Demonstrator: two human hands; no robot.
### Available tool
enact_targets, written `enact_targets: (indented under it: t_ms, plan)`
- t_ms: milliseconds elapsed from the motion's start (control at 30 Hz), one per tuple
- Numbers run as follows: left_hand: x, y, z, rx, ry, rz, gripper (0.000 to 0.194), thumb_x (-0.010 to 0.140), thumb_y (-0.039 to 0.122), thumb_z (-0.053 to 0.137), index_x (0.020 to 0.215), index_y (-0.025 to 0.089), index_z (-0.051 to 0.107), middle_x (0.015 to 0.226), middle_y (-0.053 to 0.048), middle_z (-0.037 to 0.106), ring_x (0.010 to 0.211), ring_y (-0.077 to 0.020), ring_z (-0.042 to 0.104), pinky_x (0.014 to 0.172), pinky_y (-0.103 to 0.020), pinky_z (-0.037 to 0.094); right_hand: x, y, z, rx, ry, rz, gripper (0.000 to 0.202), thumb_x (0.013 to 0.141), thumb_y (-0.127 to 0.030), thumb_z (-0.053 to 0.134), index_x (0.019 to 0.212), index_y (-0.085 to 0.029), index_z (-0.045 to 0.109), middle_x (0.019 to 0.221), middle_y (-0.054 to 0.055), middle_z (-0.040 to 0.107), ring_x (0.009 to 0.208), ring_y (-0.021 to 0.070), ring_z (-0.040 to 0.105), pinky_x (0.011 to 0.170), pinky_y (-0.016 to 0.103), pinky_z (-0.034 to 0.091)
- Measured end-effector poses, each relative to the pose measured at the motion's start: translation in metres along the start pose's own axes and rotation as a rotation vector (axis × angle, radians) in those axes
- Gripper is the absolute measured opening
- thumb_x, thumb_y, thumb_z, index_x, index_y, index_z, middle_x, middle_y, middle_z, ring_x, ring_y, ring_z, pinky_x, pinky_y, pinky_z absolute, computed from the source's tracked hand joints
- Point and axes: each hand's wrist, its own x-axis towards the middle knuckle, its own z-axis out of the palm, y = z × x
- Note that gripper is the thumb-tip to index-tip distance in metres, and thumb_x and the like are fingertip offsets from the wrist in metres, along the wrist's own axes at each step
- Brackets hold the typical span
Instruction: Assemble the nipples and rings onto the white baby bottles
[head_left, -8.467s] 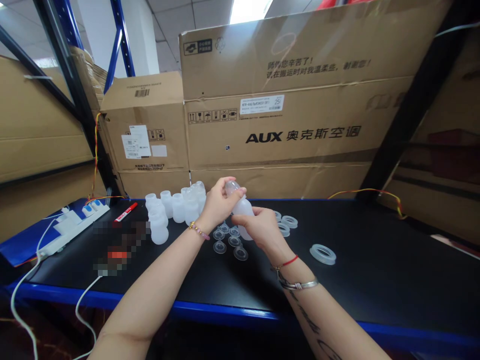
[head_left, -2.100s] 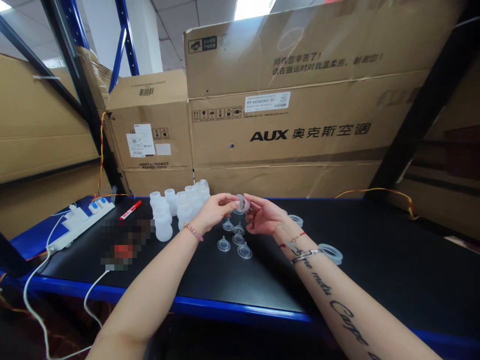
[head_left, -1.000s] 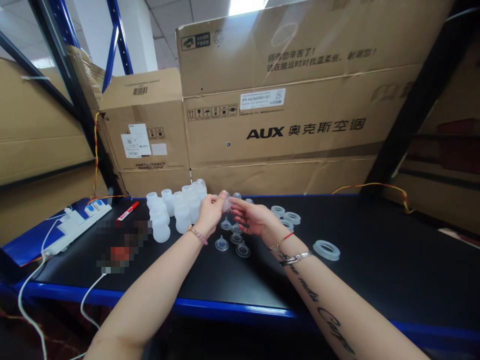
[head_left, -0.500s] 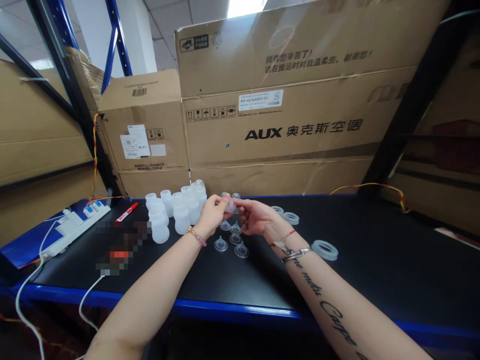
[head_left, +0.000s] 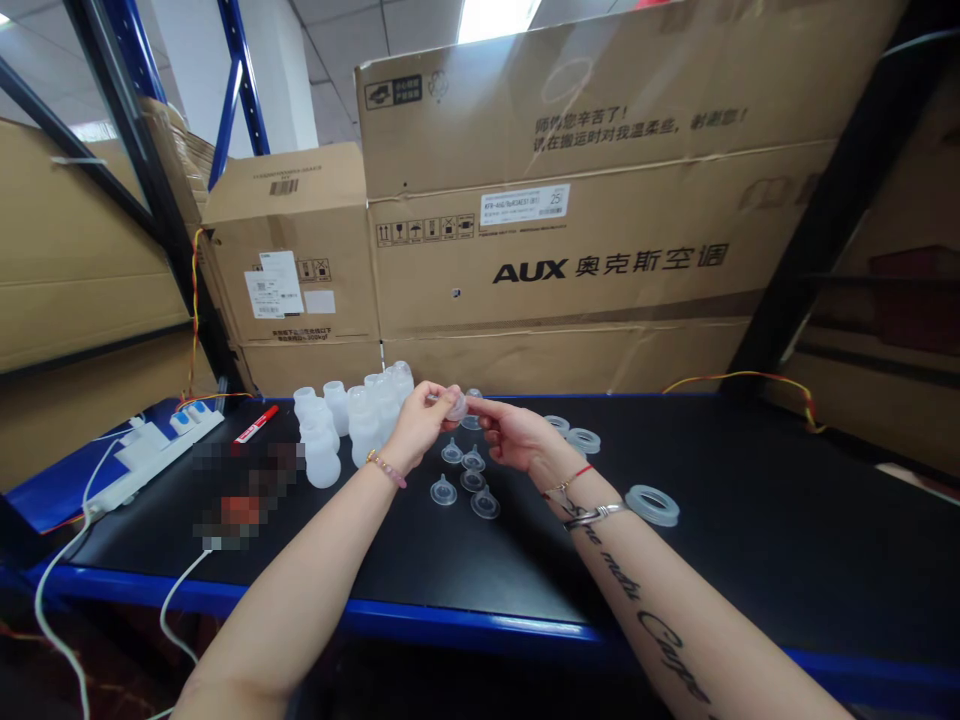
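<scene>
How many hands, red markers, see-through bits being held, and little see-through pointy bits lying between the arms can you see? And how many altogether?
Left hand and right hand: 2
Red marker: 1
Held clear piece: 1
Clear pointy pieces: 5
Total: 9

On the surface [head_left: 555, 570], nipples [head_left: 472, 480] lie between bottles [head_left: 322, 460] at left and rings [head_left: 652, 506] at right; boxes [head_left: 555, 300] stand behind.
</scene>
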Motion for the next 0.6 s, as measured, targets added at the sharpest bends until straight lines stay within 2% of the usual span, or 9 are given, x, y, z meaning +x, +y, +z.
enact_targets:
  t_ms: [100, 200, 267, 467, 600]
  plan:
    - [0.0, -0.001, -0.001, 0.048, -0.017, 0.073, 0.046, 0.07, 0.057, 0.072, 0.079, 0.016, 0.052, 0.072, 0.0, 0.06, 0.065, -0.0103, 0.058, 0.063, -0.024, 0.049, -0.001, -0.001, 0.002, 0.0, -0.006, 0.042, 0.028, 0.083, -0.036, 0.066, 0.067, -0.018, 0.051, 0.048, -0.008, 0.042, 0.038, 0.0041, 0.027, 0.042, 0.022, 0.017]
    - [0.0, -0.002, -0.002, 0.195, 0.014, 0.181, 0.044, 0.073, 0.059, 0.068, 0.078, 0.017, 0.053, 0.068, 0.001, 0.058, 0.062, -0.0097, 0.055, 0.059, -0.022, 0.047, -0.005, -0.003, 0.003, -0.017, -0.006, 0.048, 0.029, 0.082, -0.044, 0.065, 0.072, -0.019, 0.058, 0.049, -0.007, 0.046, 0.04, 0.0053, 0.03, 0.043, 0.023, 0.019]
    - [-0.001, -0.002, -0.001, 0.257, 0.03, 0.226, 0.043, 0.075, 0.059, 0.065, 0.078, 0.018, 0.054, 0.066, 0.002, 0.056, 0.06, -0.0095, 0.053, 0.058, -0.022, 0.047, -0.007, -0.003, 0.003, -0.011, 0.013, 0.026, 0.028, 0.08, -0.043, 0.069, 0.069, -0.019, 0.058, 0.05, -0.007, 0.048, 0.042, 0.0058, 0.032, 0.045, 0.024, 0.02]
    - [-0.003, 0.0, 0.0, 0.204, 0.0, 0.179, 0.039, 0.076, 0.054, 0.066, 0.081, 0.017, 0.057, 0.07, 0.001, 0.058, 0.064, -0.0111, 0.057, 0.062, -0.024, 0.051, -0.003, -0.002, -0.002, 0.031, 0.009, 0.049, 0.034, 0.077, -0.033, 0.072, 0.059, -0.019, 0.046, 0.047, -0.007, 0.044, 0.044, 0.0071, 0.031, 0.048, 0.026, 0.022]
    - [-0.001, 0.003, -0.004, 0.191, -0.107, 0.143, 0.03, 0.08, 0.043, 0.067, 0.086, 0.014, 0.061, 0.082, -0.004, 0.065, 0.074, -0.0135, 0.063, 0.071, -0.028, 0.054, -0.001, -0.004, -0.008, 0.043, -0.005, 0.057, 0.033, 0.079, -0.034, 0.069, 0.061, -0.019, 0.046, 0.045, -0.008, 0.039, 0.042, 0.0064, 0.028, 0.049, 0.026, 0.022]
